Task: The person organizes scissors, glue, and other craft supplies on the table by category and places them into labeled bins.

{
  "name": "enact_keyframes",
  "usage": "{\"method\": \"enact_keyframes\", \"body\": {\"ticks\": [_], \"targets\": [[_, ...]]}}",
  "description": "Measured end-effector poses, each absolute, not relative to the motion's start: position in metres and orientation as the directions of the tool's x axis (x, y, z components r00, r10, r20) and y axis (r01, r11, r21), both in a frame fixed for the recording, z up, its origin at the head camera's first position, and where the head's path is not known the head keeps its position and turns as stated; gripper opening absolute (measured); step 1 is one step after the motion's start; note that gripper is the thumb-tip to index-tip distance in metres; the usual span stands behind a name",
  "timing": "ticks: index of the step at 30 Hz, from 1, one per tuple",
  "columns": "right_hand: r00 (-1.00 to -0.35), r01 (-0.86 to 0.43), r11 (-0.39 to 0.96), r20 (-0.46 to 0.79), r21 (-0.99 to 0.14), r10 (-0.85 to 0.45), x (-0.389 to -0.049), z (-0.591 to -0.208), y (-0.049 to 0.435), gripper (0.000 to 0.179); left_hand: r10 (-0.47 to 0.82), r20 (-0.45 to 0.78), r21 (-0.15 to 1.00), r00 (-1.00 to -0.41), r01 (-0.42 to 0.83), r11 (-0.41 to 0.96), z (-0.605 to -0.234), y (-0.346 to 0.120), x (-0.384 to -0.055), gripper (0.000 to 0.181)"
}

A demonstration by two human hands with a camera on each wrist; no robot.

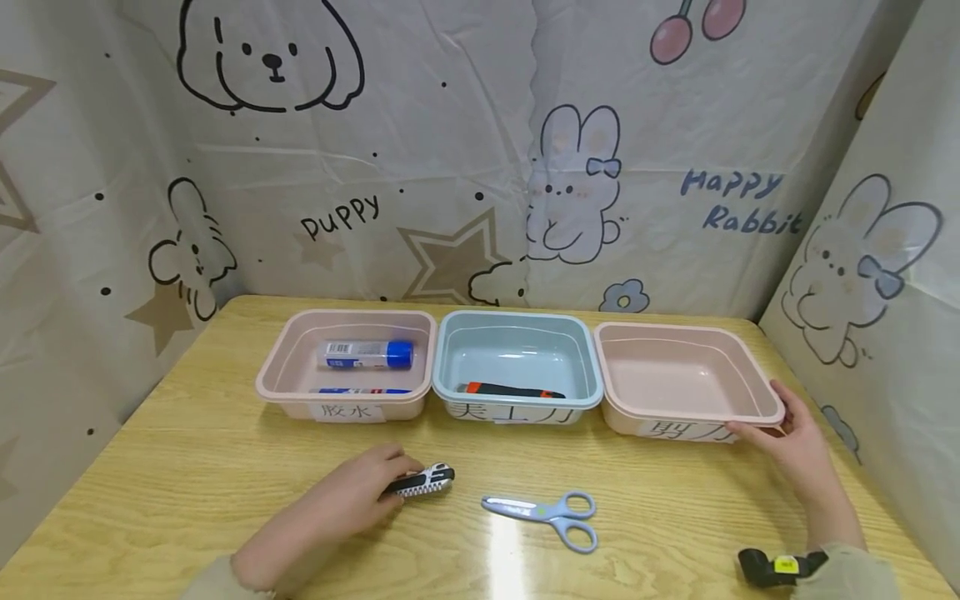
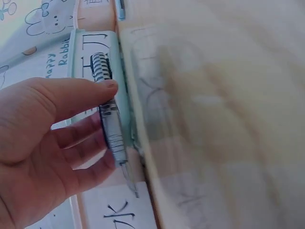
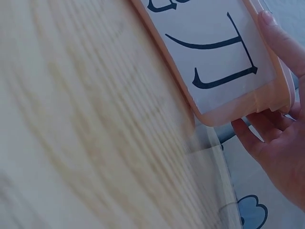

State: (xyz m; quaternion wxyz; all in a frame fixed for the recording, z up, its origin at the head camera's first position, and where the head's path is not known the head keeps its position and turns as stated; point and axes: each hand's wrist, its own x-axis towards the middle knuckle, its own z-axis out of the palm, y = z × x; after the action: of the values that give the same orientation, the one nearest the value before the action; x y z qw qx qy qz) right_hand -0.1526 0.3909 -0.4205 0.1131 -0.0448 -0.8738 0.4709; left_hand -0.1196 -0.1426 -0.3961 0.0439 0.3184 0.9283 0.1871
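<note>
My left hand (image 1: 360, 492) pinches a silver-and-black utility knife (image 1: 427, 481) between thumb and fingers, in front of the bins. In the left wrist view the utility knife (image 2: 108, 105) lies across the fingers under the thumb, a thin wrist loop at its end. At the far right, my right hand (image 1: 806, 450) grips the front right corner of a pink bin (image 1: 675, 419). The right wrist view shows the thumb on the rim and the fingers at the side of the bin (image 3: 233, 107). Between the hands, blue scissors (image 1: 555, 510) lie on the table.
A blue bin (image 1: 517, 402) in the middle holds an orange-and-black utility knife (image 1: 513, 390). The left pink bin (image 1: 341, 408) holds a glue stick (image 1: 367, 354) and another tube, partly hidden. A black object with a yellow label (image 1: 776, 567) is by the right sleeve. A printed cloth hangs behind.
</note>
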Motion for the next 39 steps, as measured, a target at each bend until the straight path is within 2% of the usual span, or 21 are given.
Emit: {"method": "enact_keyframes", "body": {"ticks": [10, 17, 22, 28, 34, 39], "targets": [[-0.966, -0.028, 0.520, 0.158, -0.854, 0.207, -0.152, -0.422, 0.389, 0.086, 0.581, 0.215, 0.339, -0.785, 0.618, 0.710, -0.385, -0.122, -0.134, 0.032], [-0.961, -0.105, 0.327, 0.180, -0.939, 0.209, -0.152, -0.426, 0.392, 0.085, 0.611, 0.312, 0.308, -0.728, 0.685, 0.660, -0.375, -0.107, -0.151, 0.034], [-0.962, -0.087, 0.337, 0.168, -0.937, 0.217, -0.151, -0.426, 0.394, 0.087, 0.612, 0.325, 0.298, -0.721, 0.692, 0.658, -0.367, -0.099, -0.160, 0.035], [-0.964, -0.122, 0.249, 0.174, -0.961, 0.200, -0.152, -0.425, 0.394, 0.085, 0.593, 0.361, 0.324, -0.720, 0.693, 0.644, -0.360, -0.083, -0.175, 0.035], [-0.967, -0.107, 0.228, 0.154, -0.968, 0.202, -0.152, -0.426, 0.392, 0.084, 0.541, 0.349, 0.417, -0.765, 0.644, 0.641, -0.357, -0.069, -0.191, 0.033], [-0.968, -0.109, 0.223, 0.155, -0.969, 0.197, -0.152, -0.427, 0.392, 0.085, 0.529, 0.324, 0.418, -0.784, 0.621, 0.663, -0.356, -0.056, -0.203, 0.032]]}}
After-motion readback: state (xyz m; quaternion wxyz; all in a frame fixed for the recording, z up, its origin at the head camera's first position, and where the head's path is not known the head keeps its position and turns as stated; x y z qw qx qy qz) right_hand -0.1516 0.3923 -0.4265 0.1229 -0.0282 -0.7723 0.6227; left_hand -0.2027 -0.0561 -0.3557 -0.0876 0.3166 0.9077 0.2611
